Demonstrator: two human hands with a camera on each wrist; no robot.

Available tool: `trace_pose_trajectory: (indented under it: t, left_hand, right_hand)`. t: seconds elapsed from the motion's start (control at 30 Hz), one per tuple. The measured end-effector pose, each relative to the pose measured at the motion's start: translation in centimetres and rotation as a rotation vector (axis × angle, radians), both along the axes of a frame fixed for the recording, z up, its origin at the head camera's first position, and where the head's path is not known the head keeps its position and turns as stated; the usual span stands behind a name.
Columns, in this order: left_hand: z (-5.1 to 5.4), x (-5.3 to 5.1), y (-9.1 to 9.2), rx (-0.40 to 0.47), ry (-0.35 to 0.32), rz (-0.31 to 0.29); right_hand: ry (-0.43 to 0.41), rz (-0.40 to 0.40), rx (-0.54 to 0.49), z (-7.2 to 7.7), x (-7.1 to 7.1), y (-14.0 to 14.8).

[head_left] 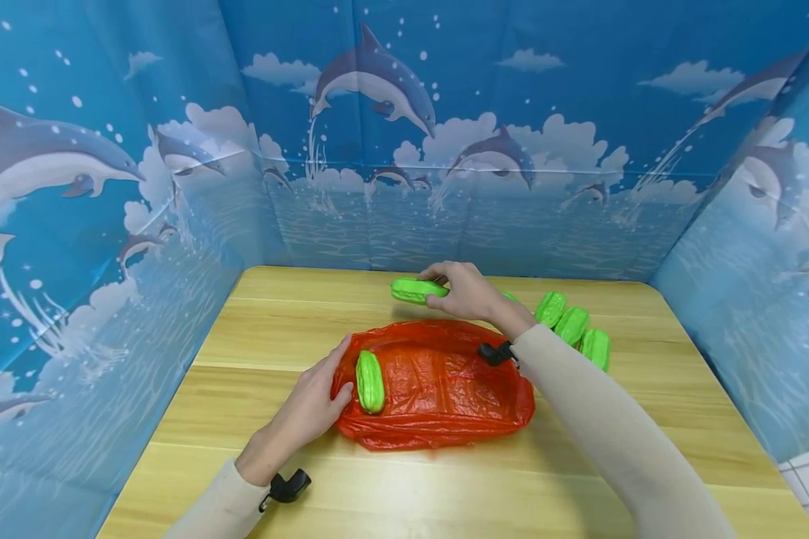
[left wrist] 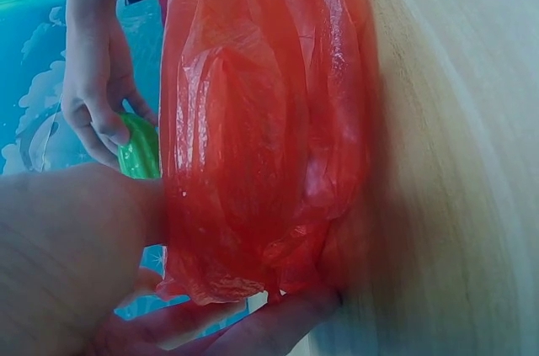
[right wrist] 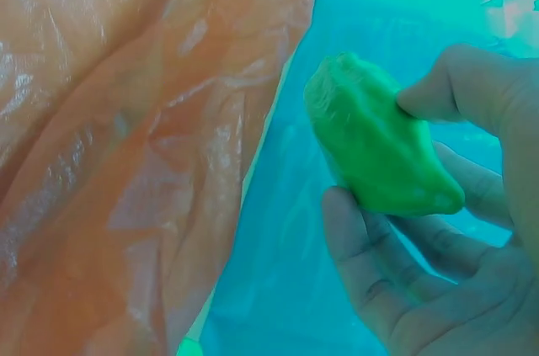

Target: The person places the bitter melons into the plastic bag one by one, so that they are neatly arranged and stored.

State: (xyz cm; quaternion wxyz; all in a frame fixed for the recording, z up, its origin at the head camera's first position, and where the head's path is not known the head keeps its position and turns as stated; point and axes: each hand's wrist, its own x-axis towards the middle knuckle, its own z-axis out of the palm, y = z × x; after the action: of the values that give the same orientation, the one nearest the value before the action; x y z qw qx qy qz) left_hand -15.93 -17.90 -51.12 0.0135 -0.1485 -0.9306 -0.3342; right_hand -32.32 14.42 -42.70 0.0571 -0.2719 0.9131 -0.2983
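Over the table [head_left: 404, 498], outstretched right hand [head_left: 470, 292] pinches green object [head_left: 413, 291]; left hand [head_left: 312, 402] grips bag [head_left: 438, 385].

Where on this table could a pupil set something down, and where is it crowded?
Bare patches of the yellow wooden table lie left of the left hand, along the near side of the red plastic bag, and between the glossy green oblong pieces and the table's right edge. It is crowded at the bag's far-right side, where the right arm partly hides the pieces.

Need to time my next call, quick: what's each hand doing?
Left hand: closed on the side of the red bag.
Right hand: closed, holding a green piece.
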Motion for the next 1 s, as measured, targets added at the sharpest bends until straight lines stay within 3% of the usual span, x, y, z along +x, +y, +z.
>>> trace_pose_trajectory:
  t: [1.0]
  left_hand:
    - [0.0,0.1,0.3,0.005,-0.004,0.002]
  right_hand:
    - [0.083,0.002,-0.119,0.3,4.9,1.6]
